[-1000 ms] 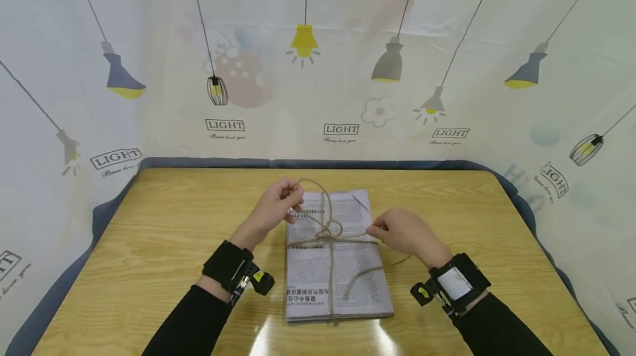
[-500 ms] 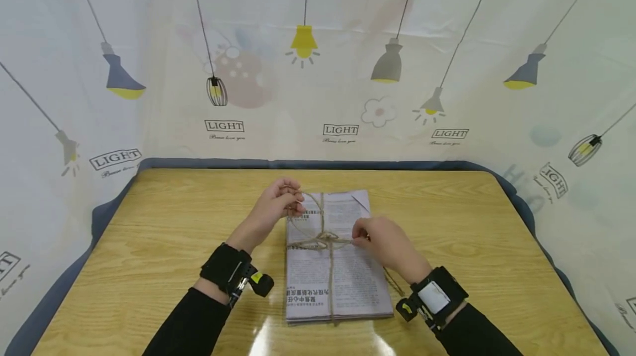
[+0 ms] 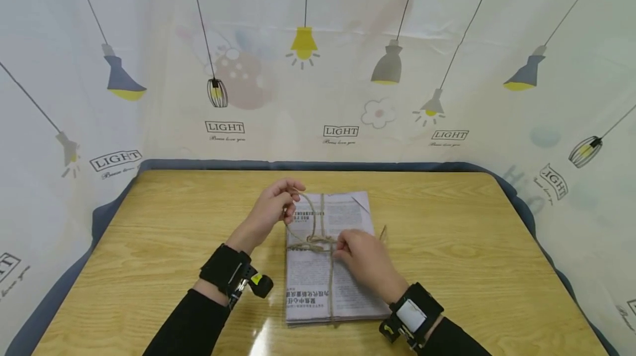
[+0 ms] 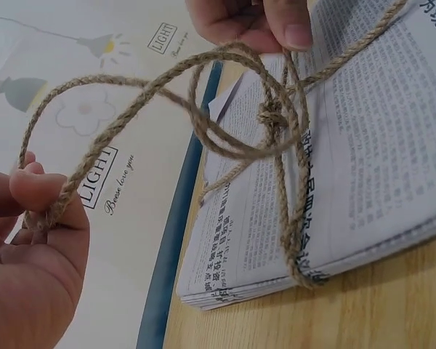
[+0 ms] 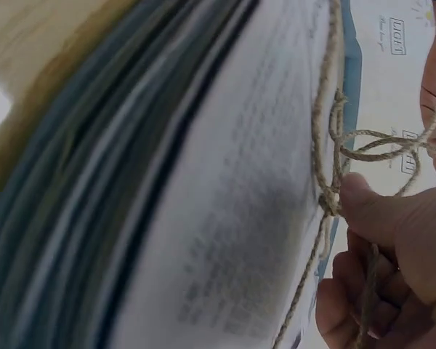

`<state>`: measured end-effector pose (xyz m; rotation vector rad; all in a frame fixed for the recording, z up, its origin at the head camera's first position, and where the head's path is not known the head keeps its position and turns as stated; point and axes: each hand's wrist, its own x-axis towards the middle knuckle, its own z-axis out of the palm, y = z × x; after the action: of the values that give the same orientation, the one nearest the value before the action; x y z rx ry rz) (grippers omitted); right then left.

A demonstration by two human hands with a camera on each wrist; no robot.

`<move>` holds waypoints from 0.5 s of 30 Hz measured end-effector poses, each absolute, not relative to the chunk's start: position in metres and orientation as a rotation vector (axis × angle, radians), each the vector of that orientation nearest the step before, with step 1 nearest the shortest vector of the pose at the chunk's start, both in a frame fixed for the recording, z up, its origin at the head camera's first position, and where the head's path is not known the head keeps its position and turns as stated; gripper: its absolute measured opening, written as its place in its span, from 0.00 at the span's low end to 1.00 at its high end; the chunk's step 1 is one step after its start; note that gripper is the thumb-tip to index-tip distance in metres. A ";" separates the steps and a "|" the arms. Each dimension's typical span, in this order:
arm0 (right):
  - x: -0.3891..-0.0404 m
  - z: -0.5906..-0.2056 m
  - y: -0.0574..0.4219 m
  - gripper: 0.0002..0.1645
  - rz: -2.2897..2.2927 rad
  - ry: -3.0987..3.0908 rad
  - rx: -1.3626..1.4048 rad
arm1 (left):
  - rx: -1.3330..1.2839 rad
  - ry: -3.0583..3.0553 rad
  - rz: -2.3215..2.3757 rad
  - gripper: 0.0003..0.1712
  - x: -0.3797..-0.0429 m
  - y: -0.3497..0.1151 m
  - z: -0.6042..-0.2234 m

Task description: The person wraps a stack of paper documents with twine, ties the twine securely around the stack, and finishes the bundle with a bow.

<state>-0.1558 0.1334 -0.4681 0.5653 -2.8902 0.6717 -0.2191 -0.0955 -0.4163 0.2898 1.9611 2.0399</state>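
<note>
A stack of folded newspapers (image 3: 308, 279) lies on the table, bound crosswise with brown twine (image 3: 330, 290). At the stack's far left corner my left hand (image 3: 270, 207) pinches a raised loop of twine, clearly seen between thumb and fingers in the left wrist view. My right hand (image 3: 370, 265) is low over the middle of the stack, fingers curled, pinching twine beside the knot (image 4: 272, 115). In the right wrist view a strand passes through the curled fingers of the right hand (image 5: 400, 247). A loose twine end (image 3: 383, 233) sticks out beyond the stack's right edge.
The newspapers rest on a wood-grain table (image 3: 174, 234). A pale curtain (image 3: 278, 141) printed with hanging lamps surrounds its back and sides. Each wrist wears a black strap (image 3: 226, 269) with a small camera.
My right hand has moved left and toward me, from the stack's right edge to beside the knot, bringing twine with it. The left hand has barely moved, and its loop has changed shape.
</note>
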 end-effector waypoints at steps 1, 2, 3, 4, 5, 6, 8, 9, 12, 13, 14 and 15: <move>-0.156 -0.469 0.132 0.12 0.660 -2.893 0.549 | 0.296 1.963 2.037 0.17 -0.219 -0.095 -0.416; -0.156 -0.470 0.131 0.11 0.646 -2.896 0.533 | 0.302 1.968 2.032 0.17 -0.219 -0.095 -0.416; -0.156 -0.470 0.130 0.11 0.632 -2.898 0.515 | 0.309 1.975 2.027 0.17 -0.219 -0.094 -0.417; -0.156 -0.471 0.129 0.12 0.615 -2.900 0.496 | 0.316 1.980 2.023 0.17 -0.219 -0.094 -0.417; -0.156 -0.472 0.128 0.13 0.597 -2.901 0.477 | 0.323 1.987 2.017 0.16 -0.219 -0.093 -0.417; -0.157 -0.472 0.127 0.15 0.579 -2.901 0.458 | 0.336 1.994 2.009 0.16 -0.218 -0.092 -0.416; -0.158 -0.474 0.125 0.18 0.549 -2.898 0.431 | 0.359 2.012 1.994 0.15 -0.218 -0.091 -0.416; -0.159 -0.475 0.124 0.20 0.537 -2.894 0.418 | 0.367 2.020 1.988 0.15 -0.217 -0.091 -0.417; -0.161 -0.477 0.123 0.22 0.560 -2.883 0.385 | 0.398 2.055 1.964 0.14 -0.217 -0.090 -0.418; -0.161 -0.478 0.122 0.21 0.605 -2.882 0.368 | 0.404 2.072 1.949 0.14 -0.217 -0.090 -0.419; -0.162 -0.477 0.122 0.20 0.667 -2.885 0.343 | 0.409 2.089 1.933 0.13 -0.217 -0.089 -0.420; -0.162 -0.476 0.122 0.19 0.751 -2.887 0.314 | 0.411 2.108 1.915 0.13 -0.217 -0.089 -0.420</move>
<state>-0.1619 0.1216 -0.4764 0.3137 -2.8869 0.7508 -0.2170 -0.0889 -0.4200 0.4106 2.1081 1.9151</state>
